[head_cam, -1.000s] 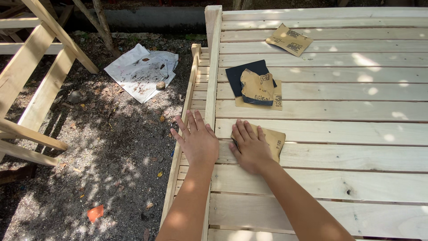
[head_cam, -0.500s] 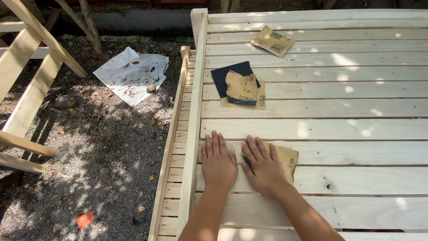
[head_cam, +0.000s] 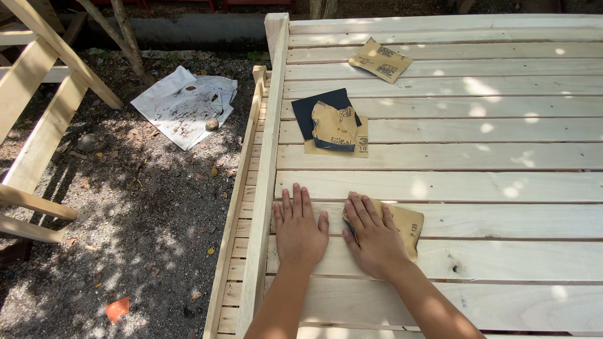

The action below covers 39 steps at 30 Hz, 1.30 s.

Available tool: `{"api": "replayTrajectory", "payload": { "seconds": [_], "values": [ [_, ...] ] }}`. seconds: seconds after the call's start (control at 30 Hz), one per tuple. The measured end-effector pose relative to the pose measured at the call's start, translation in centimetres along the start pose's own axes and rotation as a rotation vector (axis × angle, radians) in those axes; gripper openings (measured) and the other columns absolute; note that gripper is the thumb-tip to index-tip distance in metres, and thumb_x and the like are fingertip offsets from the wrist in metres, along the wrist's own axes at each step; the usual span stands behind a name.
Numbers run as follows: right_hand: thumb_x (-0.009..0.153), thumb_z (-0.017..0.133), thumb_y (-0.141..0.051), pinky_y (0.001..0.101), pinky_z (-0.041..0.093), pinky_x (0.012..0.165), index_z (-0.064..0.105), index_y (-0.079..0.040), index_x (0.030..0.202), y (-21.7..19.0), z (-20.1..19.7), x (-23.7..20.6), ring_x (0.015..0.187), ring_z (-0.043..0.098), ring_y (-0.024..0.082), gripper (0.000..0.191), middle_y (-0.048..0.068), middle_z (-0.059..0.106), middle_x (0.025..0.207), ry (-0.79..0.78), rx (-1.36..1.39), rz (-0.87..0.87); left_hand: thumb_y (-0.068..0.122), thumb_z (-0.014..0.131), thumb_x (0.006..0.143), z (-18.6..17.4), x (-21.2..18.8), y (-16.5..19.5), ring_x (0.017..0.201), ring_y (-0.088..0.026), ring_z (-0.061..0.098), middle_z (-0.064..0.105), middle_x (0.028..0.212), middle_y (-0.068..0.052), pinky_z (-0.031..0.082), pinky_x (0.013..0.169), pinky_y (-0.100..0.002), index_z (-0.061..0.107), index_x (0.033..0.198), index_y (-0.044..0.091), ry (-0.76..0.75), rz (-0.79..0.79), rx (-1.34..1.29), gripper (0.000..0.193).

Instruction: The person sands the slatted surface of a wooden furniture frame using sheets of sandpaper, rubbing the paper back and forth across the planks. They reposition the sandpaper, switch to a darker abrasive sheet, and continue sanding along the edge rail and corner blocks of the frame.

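Nearest the camera, on the pale slatted wooden bench, left hand lies flat w/ fingers spread, holding nothing, just beside right hand, which presses palm-down on a tan sandpaper sheet. Farther up the slats, a small pile of sandpaper, dark sheet under tan ones, and near the far edge another tan sandpaper piece. Off to the left, on the dirt ground, a dirty white sheet and wooden frames.

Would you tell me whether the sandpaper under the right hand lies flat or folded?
Flat, it seems: the sandpaper lies against the plank beneath the right hand.
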State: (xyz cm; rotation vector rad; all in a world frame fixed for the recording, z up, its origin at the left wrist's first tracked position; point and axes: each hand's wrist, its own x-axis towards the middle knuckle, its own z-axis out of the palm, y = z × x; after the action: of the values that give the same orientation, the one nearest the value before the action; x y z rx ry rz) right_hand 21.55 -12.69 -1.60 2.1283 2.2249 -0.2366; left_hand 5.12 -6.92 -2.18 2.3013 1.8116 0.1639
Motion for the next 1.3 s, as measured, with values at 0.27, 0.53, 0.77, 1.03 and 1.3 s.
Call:
{"api": "replayTrajectory", "payload": {
  "seconds": [0.27, 0.53, 0.77, 1.03, 1.3],
  "values": [
    [0.104, 0.022, -0.048, 0.0483, 0.004, 0.125, 0.011, -0.011, 0.162, 1.3, 0.1, 7.0, 0.157, 0.002, 0.023, 0.069, 0.006, 0.003, 0.171, 0.007, 0.063, 0.156, 0.050, 0.039, 0.099, 0.6, 1.6, 0.3, 0.155, -0.033, 0.010, 0.011, 0.167, -0.023, 0.008, 0.124, -0.045, 0.021, 0.157, -0.003, 0.096, -0.179, -0.043, 0.081],
    [0.101, 0.023, -0.051, 0.0479, 0.003, 0.121, 0.010, -0.014, 0.161, 1.1, 0.5, -1.8, 0.154, 0.001, 0.024, 0.072, 0.007, 0.004, 0.169, -0.006, -0.029, 0.023, 0.050, 0.037, 0.100, -0.3, 1.4, 0.6, 0.153, -0.039, 0.007, 0.008, 0.165, -0.029, 0.006, 0.123, -0.047, 0.019, 0.158, 0.000, 0.025, -0.148, 0.012, 0.079],
    [0.104, 0.020, -0.050, 0.0506, 0.002, 0.124, 0.012, -0.021, 0.163, 1.8, -0.5, 5.9, 0.156, 0.001, 0.023, 0.065, 0.005, 0.002, 0.171, 0.004, 0.043, 0.165, 0.059, 0.038, 0.098, -1.4, 2.7, 0.7, 0.154, -0.039, 0.004, 0.004, 0.165, -0.030, 0.004, 0.124, -0.046, 0.017, 0.160, 0.005, -0.025, -0.134, 0.010, 0.086],
    [0.102, 0.022, -0.050, 0.0528, 0.004, 0.120, 0.014, -0.029, 0.161, 0.6, 0.3, -2.0, 0.153, 0.005, 0.022, 0.063, 0.000, 0.005, 0.174, 0.039, -0.011, 0.065, 0.061, 0.038, 0.097, -1.4, 2.1, 0.7, 0.155, -0.039, 0.001, 0.003, 0.165, -0.030, 0.003, 0.124, -0.046, 0.017, 0.160, 0.007, -0.048, -0.126, 0.007, 0.086],
    [0.103, 0.017, -0.051, 0.0533, 0.002, 0.125, 0.010, -0.021, 0.163, 1.8, -0.7, 7.3, 0.157, 0.001, 0.023, 0.067, -0.001, 0.001, 0.172, -0.063, 0.044, 0.217, 0.064, 0.037, 0.097, -1.5, 2.3, 0.4, 0.155, -0.041, 0.001, 0.005, 0.165, -0.031, 0.004, 0.124, -0.047, 0.017, 0.161, 0.007, -0.022, -0.117, 0.021, 0.088]
  ]
}}
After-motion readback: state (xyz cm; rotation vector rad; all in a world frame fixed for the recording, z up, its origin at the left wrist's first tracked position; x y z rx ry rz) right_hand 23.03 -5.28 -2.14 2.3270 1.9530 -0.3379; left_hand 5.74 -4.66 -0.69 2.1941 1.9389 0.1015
